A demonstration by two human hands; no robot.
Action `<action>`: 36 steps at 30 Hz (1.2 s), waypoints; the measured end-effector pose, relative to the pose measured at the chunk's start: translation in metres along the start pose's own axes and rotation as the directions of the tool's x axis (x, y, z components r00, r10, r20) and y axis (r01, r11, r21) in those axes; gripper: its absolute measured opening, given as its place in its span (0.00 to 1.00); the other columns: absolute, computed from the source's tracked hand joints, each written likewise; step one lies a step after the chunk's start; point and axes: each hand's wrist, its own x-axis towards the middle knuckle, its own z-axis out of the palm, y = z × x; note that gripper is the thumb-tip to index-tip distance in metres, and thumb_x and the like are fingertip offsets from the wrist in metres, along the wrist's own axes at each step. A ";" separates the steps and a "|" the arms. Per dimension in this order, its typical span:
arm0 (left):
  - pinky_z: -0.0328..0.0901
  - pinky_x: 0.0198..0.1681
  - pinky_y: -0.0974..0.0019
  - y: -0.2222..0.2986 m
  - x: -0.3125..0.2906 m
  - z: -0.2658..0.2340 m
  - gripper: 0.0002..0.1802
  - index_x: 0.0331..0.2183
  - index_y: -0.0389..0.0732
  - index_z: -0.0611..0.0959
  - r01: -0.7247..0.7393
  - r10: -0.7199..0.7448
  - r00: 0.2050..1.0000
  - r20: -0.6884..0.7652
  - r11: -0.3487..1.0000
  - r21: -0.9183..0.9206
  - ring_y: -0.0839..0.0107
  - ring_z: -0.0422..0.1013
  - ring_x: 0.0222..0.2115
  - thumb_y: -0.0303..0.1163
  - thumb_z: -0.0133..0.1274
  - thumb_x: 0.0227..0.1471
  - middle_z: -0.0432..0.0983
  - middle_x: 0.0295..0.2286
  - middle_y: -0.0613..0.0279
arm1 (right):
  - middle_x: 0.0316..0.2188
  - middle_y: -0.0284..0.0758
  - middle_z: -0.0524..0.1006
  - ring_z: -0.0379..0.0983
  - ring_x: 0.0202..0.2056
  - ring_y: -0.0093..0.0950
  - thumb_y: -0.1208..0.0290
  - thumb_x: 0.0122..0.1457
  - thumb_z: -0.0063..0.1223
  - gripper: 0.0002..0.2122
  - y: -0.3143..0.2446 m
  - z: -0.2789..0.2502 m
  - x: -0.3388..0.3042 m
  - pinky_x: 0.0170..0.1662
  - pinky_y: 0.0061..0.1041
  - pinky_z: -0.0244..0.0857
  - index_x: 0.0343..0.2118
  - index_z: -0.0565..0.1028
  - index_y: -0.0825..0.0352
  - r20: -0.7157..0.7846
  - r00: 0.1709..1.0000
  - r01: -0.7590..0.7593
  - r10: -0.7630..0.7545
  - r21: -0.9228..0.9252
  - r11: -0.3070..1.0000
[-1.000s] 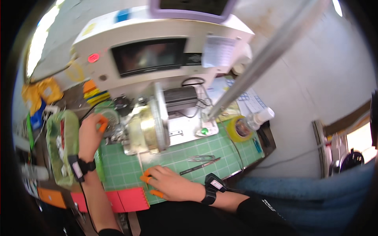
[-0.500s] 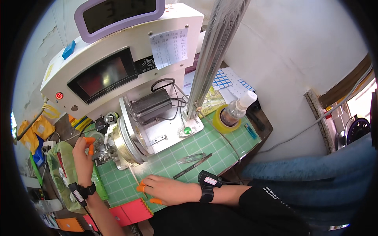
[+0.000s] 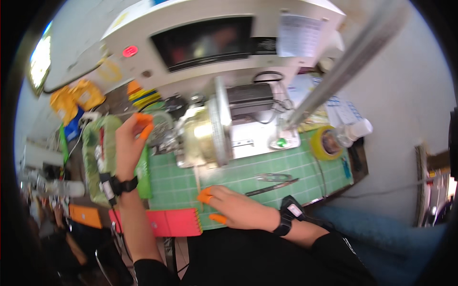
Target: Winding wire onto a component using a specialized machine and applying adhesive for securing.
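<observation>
My left hand (image 3: 131, 143) is raised beside the silvery clamp parts at the left end of a round metal drum (image 3: 198, 136). Its thumb and forefinger, in orange finger cots, are drawn together; blur hides anything small between them. My right hand (image 3: 241, 207) rests on the green cutting mat (image 3: 167, 181), in front of the drum, thumb apart from the fingers. Its orange-capped fingertips are at a thin pale stick (image 3: 198, 178) that runs toward the drum. Beyond that hand lie a dark narrow blade-like tool (image 3: 274, 187) and small metal snips (image 3: 273, 177).
The white machine (image 3: 129, 71) with a dark screen stands behind. At right are a yellow tape roll (image 3: 320, 150) with a spray bottle (image 3: 353, 132) and a slanting metal post (image 3: 343, 71). A green-lined bin (image 3: 90, 164) and red notebook (image 3: 176, 222) lie nearer.
The view has swung left and down, shifting the scene rightward and up. My left hand has lifted slightly away from the clamp parts; my right hand stays by the stick.
</observation>
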 end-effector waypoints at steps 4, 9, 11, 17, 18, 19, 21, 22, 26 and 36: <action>0.74 0.43 0.71 0.000 -0.003 -0.001 0.12 0.44 0.34 0.85 0.047 -0.048 0.998 -0.030 0.998 -0.033 0.78 0.80 0.36 0.18 0.63 0.56 0.85 0.34 0.63 | 0.55 0.46 0.70 0.67 0.60 0.47 0.75 0.60 0.63 0.25 -0.002 -0.003 0.004 0.64 0.40 0.66 0.60 0.70 0.72 0.011 1.000 -0.027 0.027 -0.031 0.999; 0.73 0.45 0.72 -0.009 -0.002 -0.006 0.18 0.49 0.33 0.82 0.097 -0.110 0.993 -0.039 0.963 -0.252 0.77 0.80 0.38 0.18 0.64 0.55 0.85 0.37 0.62 | 0.55 0.46 0.70 0.68 0.59 0.47 0.74 0.61 0.63 0.24 -0.005 -0.003 0.008 0.63 0.39 0.67 0.60 0.70 0.72 0.036 0.999 -0.012 0.013 -0.048 0.999; 0.72 0.46 0.72 -0.008 -0.001 -0.007 0.20 0.51 0.33 0.81 0.117 -0.130 0.991 -0.015 0.935 -0.336 0.76 0.80 0.39 0.18 0.64 0.56 0.85 0.38 0.61 | 0.54 0.46 0.71 0.68 0.58 0.47 0.74 0.62 0.63 0.24 -0.006 -0.005 0.009 0.62 0.40 0.66 0.60 0.70 0.72 0.050 0.998 -0.037 0.039 -0.045 0.998; 0.73 0.46 0.72 -0.013 -0.001 -0.012 0.21 0.51 0.33 0.81 0.140 -0.150 0.989 -0.001 0.925 -0.353 0.76 0.80 0.39 0.19 0.65 0.56 0.85 0.39 0.61 | 0.51 0.45 0.74 0.74 0.51 0.47 0.73 0.63 0.63 0.21 -0.007 -0.008 0.012 0.55 0.40 0.71 0.58 0.72 0.71 0.023 0.996 -0.084 0.086 -0.077 0.993; 0.73 0.46 0.72 -0.014 -0.002 -0.012 0.20 0.51 0.33 0.81 0.158 -0.163 0.986 0.014 0.923 -0.350 0.76 0.80 0.39 0.19 0.65 0.56 0.85 0.39 0.61 | 0.51 0.45 0.74 0.74 0.51 0.47 0.73 0.63 0.63 0.21 -0.009 -0.011 0.012 0.55 0.40 0.71 0.58 0.72 0.71 0.029 0.996 -0.082 0.085 -0.079 0.993; 0.73 0.46 0.71 -0.014 -0.004 -0.013 0.20 0.50 0.33 0.82 0.177 -0.178 0.984 0.028 0.921 -0.347 0.75 0.80 0.39 0.19 0.65 0.56 0.85 0.39 0.61 | 0.48 0.44 0.75 0.76 0.48 0.46 0.73 0.63 0.63 0.20 -0.011 -0.015 0.013 0.51 0.40 0.72 0.57 0.74 0.70 0.011 0.998 -0.062 0.064 -0.100 0.993; 0.73 0.46 0.71 -0.003 -0.015 -0.017 0.18 0.49 0.33 0.82 0.165 -0.180 0.984 -0.018 0.934 -0.317 0.75 0.80 0.39 0.18 0.65 0.56 0.85 0.38 0.61 | 0.46 0.43 0.77 0.77 0.45 0.46 0.73 0.64 0.63 0.18 -0.015 -0.019 0.015 0.48 0.40 0.74 0.56 0.75 0.69 0.004 0.999 -0.039 0.040 -0.121 0.992; 0.74 0.45 0.71 0.008 -0.019 -0.016 0.16 0.47 0.33 0.83 0.150 -0.171 0.984 -0.049 0.946 -0.288 0.75 0.81 0.38 0.17 0.64 0.56 0.85 0.37 0.61 | 0.43 0.42 0.78 0.78 0.42 0.43 0.73 0.64 0.63 0.18 -0.015 -0.023 0.015 0.46 0.38 0.75 0.55 0.76 0.69 -0.048 0.999 -0.022 0.018 -0.098 0.995; 0.74 0.45 0.69 0.068 -0.074 -0.024 0.17 0.45 0.32 0.83 0.013 -0.036 0.998 -0.047 0.903 -0.430 0.73 0.81 0.38 0.18 0.68 0.53 0.85 0.37 0.60 | 0.36 0.39 0.79 0.80 0.33 0.35 0.73 0.63 0.67 0.16 -0.034 -0.033 0.023 0.37 0.31 0.75 0.53 0.79 0.68 -0.264 0.965 0.003 0.010 0.051 0.999; 0.75 0.44 0.61 0.111 -0.150 -0.004 0.19 0.40 0.31 0.81 -0.016 -0.002 1.000 -0.030 0.820 -0.573 0.62 0.81 0.37 0.14 0.71 0.46 0.81 0.36 0.50 | 0.27 0.35 0.76 0.73 0.22 0.26 0.79 0.58 0.69 0.07 -0.065 -0.032 0.065 0.25 0.24 0.66 0.37 0.80 0.71 -0.381 0.915 0.150 -0.135 0.010 0.989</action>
